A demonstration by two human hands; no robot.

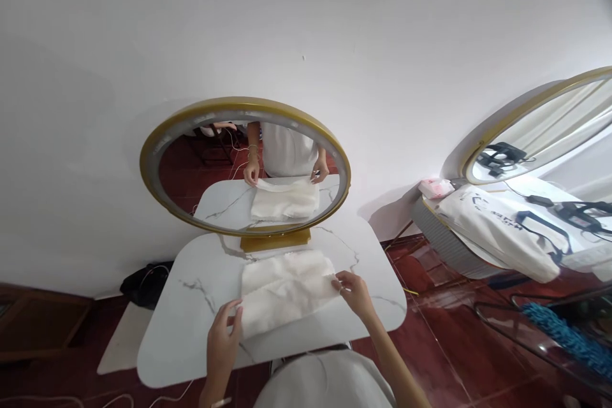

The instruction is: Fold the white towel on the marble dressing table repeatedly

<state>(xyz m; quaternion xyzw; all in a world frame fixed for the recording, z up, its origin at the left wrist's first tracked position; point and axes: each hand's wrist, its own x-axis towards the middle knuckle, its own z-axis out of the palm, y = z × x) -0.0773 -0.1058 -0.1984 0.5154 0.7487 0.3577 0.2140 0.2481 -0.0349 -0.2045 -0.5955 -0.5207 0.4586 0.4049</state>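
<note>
A white cloth (282,290) lies spread on a white marble-look table (191,306). My left hand (224,338) pinches the cloth's near left corner, fingers closed on the edge. My right hand (352,290) grips the cloth's right edge with thumb and fingers closed. A round gold-framed mirror (245,166) stands at the table's back edge and reflects both hands and the cloth.
A second table (482,255) at the right carries a white printed bag (497,229), a pink-and-white packet (436,187) and another gold-framed mirror (540,127). A black bag (146,284) sits on the red tiled floor by the wall. A blue mop head (564,335) lies at the lower right.
</note>
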